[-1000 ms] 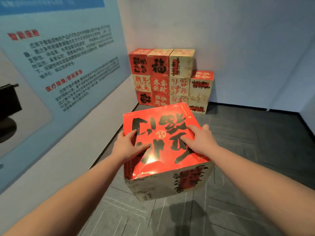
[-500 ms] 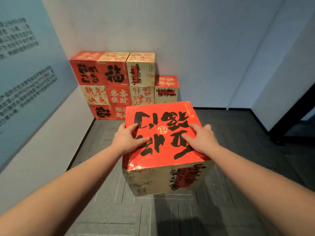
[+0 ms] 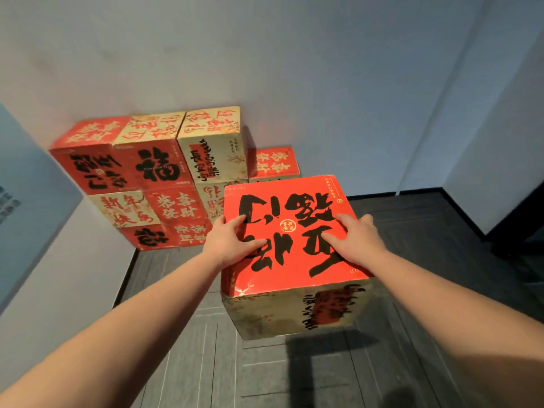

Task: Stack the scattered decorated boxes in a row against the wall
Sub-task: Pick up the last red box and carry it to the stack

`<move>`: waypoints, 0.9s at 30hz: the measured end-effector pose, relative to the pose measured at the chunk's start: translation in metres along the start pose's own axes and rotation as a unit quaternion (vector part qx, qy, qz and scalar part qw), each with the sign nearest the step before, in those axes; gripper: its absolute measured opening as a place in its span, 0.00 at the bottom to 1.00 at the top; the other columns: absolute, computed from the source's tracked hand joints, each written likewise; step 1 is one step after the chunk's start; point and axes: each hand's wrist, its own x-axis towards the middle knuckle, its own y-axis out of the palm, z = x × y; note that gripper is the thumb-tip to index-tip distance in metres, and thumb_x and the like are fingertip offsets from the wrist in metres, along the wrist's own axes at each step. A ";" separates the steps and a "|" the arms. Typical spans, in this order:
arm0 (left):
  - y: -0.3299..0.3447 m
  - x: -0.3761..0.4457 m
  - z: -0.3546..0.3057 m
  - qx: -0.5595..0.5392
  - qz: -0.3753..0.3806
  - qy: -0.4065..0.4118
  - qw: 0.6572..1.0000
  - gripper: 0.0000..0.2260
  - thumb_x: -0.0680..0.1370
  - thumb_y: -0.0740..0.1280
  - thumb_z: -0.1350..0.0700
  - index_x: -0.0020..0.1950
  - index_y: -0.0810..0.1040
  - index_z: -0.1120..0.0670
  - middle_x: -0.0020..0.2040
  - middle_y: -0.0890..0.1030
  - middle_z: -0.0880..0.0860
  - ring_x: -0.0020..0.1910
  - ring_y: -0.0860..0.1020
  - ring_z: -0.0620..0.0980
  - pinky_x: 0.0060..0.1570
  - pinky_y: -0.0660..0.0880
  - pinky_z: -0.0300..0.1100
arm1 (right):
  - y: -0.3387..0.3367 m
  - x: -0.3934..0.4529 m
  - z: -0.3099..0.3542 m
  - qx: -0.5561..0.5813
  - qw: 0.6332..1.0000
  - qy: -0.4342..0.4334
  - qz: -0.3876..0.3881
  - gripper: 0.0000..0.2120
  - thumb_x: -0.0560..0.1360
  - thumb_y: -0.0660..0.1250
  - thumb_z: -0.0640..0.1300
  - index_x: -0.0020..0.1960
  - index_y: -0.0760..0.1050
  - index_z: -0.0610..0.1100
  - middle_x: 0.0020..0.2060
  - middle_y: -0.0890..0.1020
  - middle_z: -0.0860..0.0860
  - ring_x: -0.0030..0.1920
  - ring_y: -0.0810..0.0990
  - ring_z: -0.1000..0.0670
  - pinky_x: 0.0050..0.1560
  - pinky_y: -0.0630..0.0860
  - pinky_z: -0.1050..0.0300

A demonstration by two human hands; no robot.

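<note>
I carry a decorated box point(image 3: 290, 260) with a red top, black lettering and beige sides, held above the floor in the middle of the head view. My left hand point(image 3: 231, 242) grips its left edge, thumb and fingers lying over the top. My right hand point(image 3: 357, 241) grips the right edge the same way. Behind it, a stack of red and beige decorated boxes point(image 3: 153, 172) stands three high in the corner against the back wall point(image 3: 294, 69). A lower column point(image 3: 273, 161) at the stack's right end is partly hidden by the carried box.
Grey floor tiles point(image 3: 191, 348) lie between me and the stack. A blue panel wall point(image 3: 17, 178) runs along the left. At the right the wall steps forward, and a dark opening point(image 3: 518, 228) shows at floor level.
The view has swung right and closer to the stack. The carried box now sits in front of the lower right column. Both hands keep the same hold.
</note>
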 end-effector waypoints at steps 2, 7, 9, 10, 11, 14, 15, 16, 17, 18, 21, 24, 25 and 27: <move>-0.008 0.049 -0.011 0.006 0.000 0.004 1.000 0.39 0.67 0.74 0.38 0.74 0.66 0.48 0.70 0.65 0.57 0.70 0.65 0.57 0.70 0.64 0.49 | -0.006 0.048 0.008 0.000 1.000 0.000 0.001 0.31 0.73 0.64 0.63 0.73 0.64 0.54 0.62 0.66 0.42 0.63 0.72 0.37 0.63 0.72 0.45; -0.017 0.149 -0.025 0.000 0.001 0.013 1.000 0.39 0.66 0.74 0.38 0.73 0.66 0.49 0.68 0.66 0.56 0.68 0.68 0.56 0.68 0.66 0.49 | -0.015 0.146 0.026 -0.002 1.000 0.009 -0.004 0.31 0.73 0.65 0.64 0.73 0.64 0.55 0.62 0.66 0.42 0.62 0.72 0.37 0.64 0.71 0.44; -0.021 0.190 -0.026 -0.001 0.003 0.015 1.000 0.39 0.66 0.74 0.37 0.74 0.66 0.49 0.69 0.65 0.56 0.69 0.67 0.56 0.69 0.65 0.49 | -0.018 0.184 0.037 -0.003 1.000 0.011 -0.006 0.31 0.73 0.65 0.63 0.73 0.64 0.55 0.62 0.66 0.42 0.63 0.72 0.37 0.64 0.71 0.45; -0.024 0.212 -0.026 -0.001 0.005 0.018 1.000 0.39 0.67 0.73 0.37 0.74 0.66 0.49 0.70 0.64 0.57 0.69 0.67 0.56 0.69 0.65 0.49 | -0.019 0.204 0.042 -0.002 1.000 0.012 -0.008 0.31 0.73 0.65 0.63 0.73 0.64 0.55 0.61 0.66 0.42 0.63 0.72 0.38 0.64 0.71 0.45; -0.026 0.234 -0.027 -0.001 0.009 0.022 1.000 0.39 0.67 0.73 0.38 0.74 0.65 0.49 0.70 0.64 0.57 0.70 0.66 0.56 0.69 0.64 0.48 | -0.019 0.222 0.048 -0.002 1.000 0.013 -0.010 0.31 0.73 0.65 0.63 0.73 0.64 0.55 0.61 0.67 0.42 0.62 0.72 0.38 0.64 0.71 0.45; -0.026 0.295 -0.027 -0.003 0.015 0.040 0.999 0.39 0.67 0.73 0.38 0.74 0.65 0.48 0.71 0.63 0.57 0.70 0.65 0.56 0.69 0.63 0.49 | -0.015 0.272 0.057 0.003 0.999 0.024 -0.024 0.30 0.73 0.65 0.63 0.72 0.64 0.56 0.60 0.67 0.43 0.62 0.72 0.39 0.64 0.71 0.45; -0.026 0.312 -0.027 -0.003 0.017 0.048 0.999 0.39 0.67 0.73 0.37 0.74 0.66 0.48 0.71 0.63 0.57 0.70 0.65 0.56 0.70 0.63 0.49 | -0.015 0.284 0.058 0.008 0.999 0.030 -0.027 0.31 0.73 0.65 0.63 0.72 0.64 0.55 0.61 0.66 0.43 0.62 0.72 0.39 0.65 0.70 0.46; -0.027 0.334 -0.028 -0.005 0.023 0.054 0.998 0.39 0.66 0.73 0.37 0.74 0.66 0.48 0.72 0.63 0.57 0.71 0.65 0.56 0.70 0.63 0.49 | -0.016 0.301 0.061 0.011 0.999 0.039 -0.032 0.31 0.73 0.66 0.62 0.73 0.64 0.55 0.61 0.66 0.43 0.63 0.71 0.39 0.66 0.70 0.46; -0.029 0.352 -0.030 -0.005 0.029 0.060 0.998 0.39 0.66 0.73 0.37 0.74 0.66 0.47 0.72 0.62 0.58 0.72 0.64 0.57 0.71 0.62 0.50 | -0.018 0.316 0.065 0.009 0.998 0.045 -0.038 0.31 0.73 0.66 0.62 0.73 0.64 0.55 0.61 0.66 0.43 0.63 0.71 0.39 0.66 0.69 0.47; -0.032 0.371 -0.033 -0.006 0.033 0.064 0.997 0.39 0.67 0.73 0.37 0.74 0.65 0.47 0.73 0.61 0.58 0.73 0.62 0.57 0.72 0.61 0.50 | -0.020 0.332 0.069 0.004 0.998 0.049 -0.046 0.31 0.73 0.66 0.62 0.73 0.64 0.55 0.61 0.66 0.43 0.63 0.71 0.40 0.66 0.69 0.47; -0.038 0.427 -0.040 -0.009 0.046 0.074 0.996 0.39 0.68 0.73 0.39 0.74 0.64 0.48 0.75 0.58 0.59 0.74 0.59 0.56 0.72 0.58 0.49 | -0.024 0.381 0.082 -0.004 0.996 0.062 -0.059 0.31 0.73 0.66 0.63 0.72 0.64 0.56 0.61 0.66 0.43 0.64 0.71 0.40 0.65 0.70 0.47; -0.036 0.474 -0.050 -0.006 0.057 0.082 0.995 0.38 0.68 0.73 0.39 0.75 0.64 0.49 0.74 0.59 0.58 0.73 0.61 0.57 0.71 0.59 0.49 | -0.025 0.424 0.085 -0.007 0.995 0.075 -0.062 0.31 0.73 0.65 0.63 0.73 0.63 0.55 0.62 0.66 0.42 0.64 0.70 0.39 0.65 0.70 0.46; -0.035 0.490 -0.054 -0.002 0.061 0.082 0.995 0.38 0.69 0.73 0.39 0.75 0.64 0.49 0.74 0.59 0.58 0.73 0.61 0.57 0.71 0.59 0.49 | -0.027 0.439 0.083 -0.010 0.995 0.079 -0.063 0.32 0.73 0.65 0.63 0.73 0.63 0.55 0.62 0.66 0.42 0.64 0.70 0.39 0.65 0.71 0.46; -0.032 0.525 -0.066 0.001 0.063 0.085 0.994 0.38 0.69 0.72 0.39 0.75 0.63 0.49 0.74 0.60 0.57 0.73 0.61 0.57 0.71 0.59 0.49 | -0.032 0.475 0.082 -0.014 0.995 0.078 -0.065 0.32 0.73 0.65 0.63 0.74 0.63 0.55 0.62 0.66 0.42 0.64 0.70 0.39 0.65 0.71 0.46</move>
